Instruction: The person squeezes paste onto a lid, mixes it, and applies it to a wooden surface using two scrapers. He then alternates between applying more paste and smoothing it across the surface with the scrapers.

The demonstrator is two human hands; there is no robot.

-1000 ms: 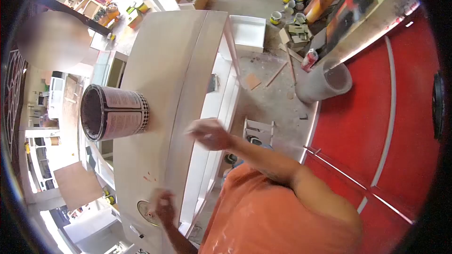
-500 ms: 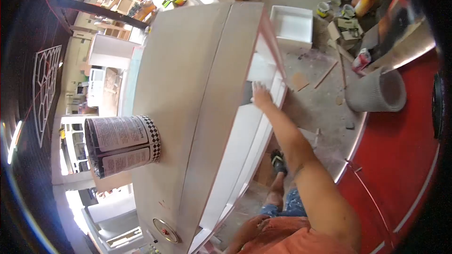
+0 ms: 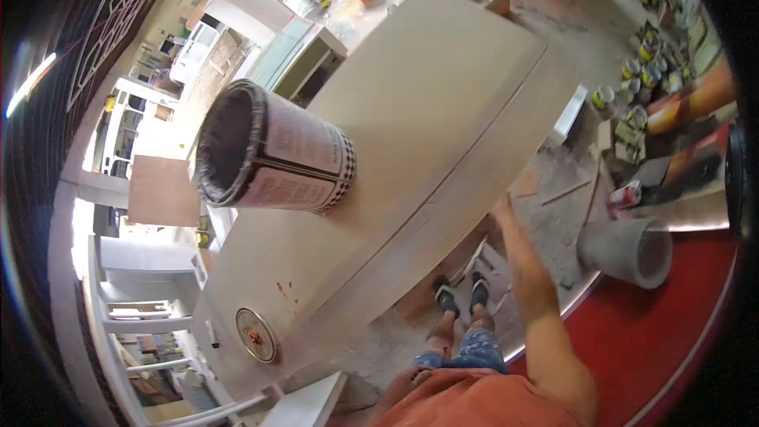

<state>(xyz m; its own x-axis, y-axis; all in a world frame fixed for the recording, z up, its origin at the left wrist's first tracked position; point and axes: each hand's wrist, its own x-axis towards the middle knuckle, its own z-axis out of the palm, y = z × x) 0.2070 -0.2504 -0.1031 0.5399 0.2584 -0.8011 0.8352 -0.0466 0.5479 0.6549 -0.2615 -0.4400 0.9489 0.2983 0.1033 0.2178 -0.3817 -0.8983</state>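
My right hand is at the near side edge of a large beige cabinet, partly behind that edge and blurred, so its fingers cannot be made out. My left hand seems to rest low against the orange shirt, small and indistinct. On the cabinet's flat surface stands an open, dark-rimmed can with a printed label and checkered band. A round metal lid with a red smear lies near the cabinet's lower left end, beside a small black-and-white object. Neither hand touches the can.
A grey ribbed bin stands at the right, by a red surface. Used cans, wood strips and debris lie on the floor upper right. Shelving frames and a brown board are at the left. My feet are below the cabinet edge.
The view has turned and shifted, showing more of the cabinet's surface and the can's opening. My right hand, earlier spread at the white interior's opening, is now at the outer edge.
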